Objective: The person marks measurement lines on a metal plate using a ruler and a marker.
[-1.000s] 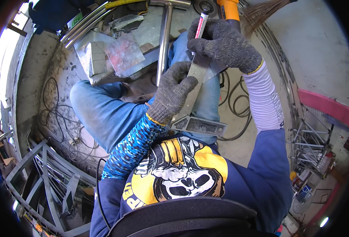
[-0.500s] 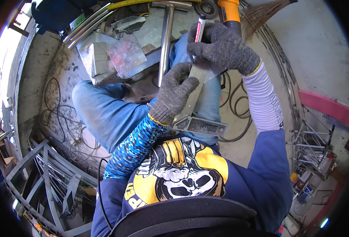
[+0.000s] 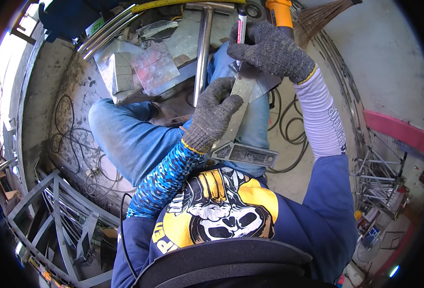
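Note:
My right hand (image 3: 273, 52), in a grey knit glove, grips a white marker pen (image 3: 241, 31) with a dark end pointing away from me. The pen's lower end is by the far end of a metal try square (image 3: 237, 111). Across my lap lies that square, its thick stock (image 3: 251, 154) close to my waist. My left hand (image 3: 211, 117), gloved alike, holds the square's blade at its left edge, thumb on top. Under the blade a flat piece of sheet metal (image 3: 266, 87) shows on the right, partly hidden by my right hand.
Ahead stands a metal-topped surface with sheet offcuts (image 3: 155, 69) and a T-shaped steel tube (image 3: 203, 53). An orange-handled tool (image 3: 280, 13) and a broom (image 3: 322, 18) lie beyond my right hand. Cables (image 3: 291, 127) coil on the floor; a metal frame (image 3: 58, 221) stands at left.
My right hand has shifted slightly away from me with the marker pen, which now stands straighter. The left hand and the try square have hardly moved.

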